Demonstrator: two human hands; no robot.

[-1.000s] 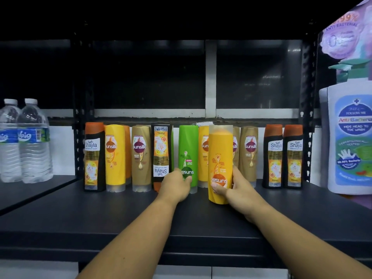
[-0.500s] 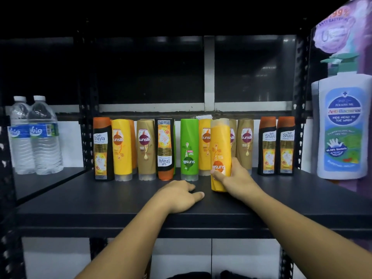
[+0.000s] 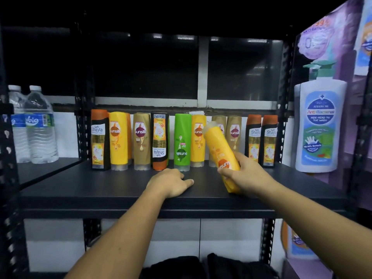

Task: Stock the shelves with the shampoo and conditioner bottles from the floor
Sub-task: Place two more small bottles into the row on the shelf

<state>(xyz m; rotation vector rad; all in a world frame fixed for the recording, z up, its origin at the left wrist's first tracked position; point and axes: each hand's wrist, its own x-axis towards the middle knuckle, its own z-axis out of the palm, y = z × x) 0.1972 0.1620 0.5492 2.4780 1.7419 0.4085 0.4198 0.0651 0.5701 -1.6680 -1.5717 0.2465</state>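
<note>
My right hand (image 3: 244, 175) grips a yellow Sunsilk bottle (image 3: 218, 147) near its lower end; the bottle is upside down, tilted with its clear end leaning left, above the black shelf (image 3: 100, 188). My left hand (image 3: 171, 183) rests on the shelf with its fingers loosely curled and holds nothing. Behind the hands a row of several bottles stands at the back: a green Sunsilk bottle (image 3: 182, 141), a black Safi Shayla bottle (image 3: 159, 140) standing upside down, gold and yellow Sunsilk bottles, and orange-capped Safi Shayla bottles at both ends.
Two water bottles (image 3: 38, 125) stand on the neighbouring shelf at left. A large white pump bottle (image 3: 320, 125) stands at right. Black perforated uprights (image 3: 84, 125) frame the bay. Dark items (image 3: 201, 266) lie below the shelf.
My right hand has pulled the yellow bottle toward the shelf's front and tilted it from upright to leaning left. My left hand has stayed resting on the shelf after leaving the green bottle.
</note>
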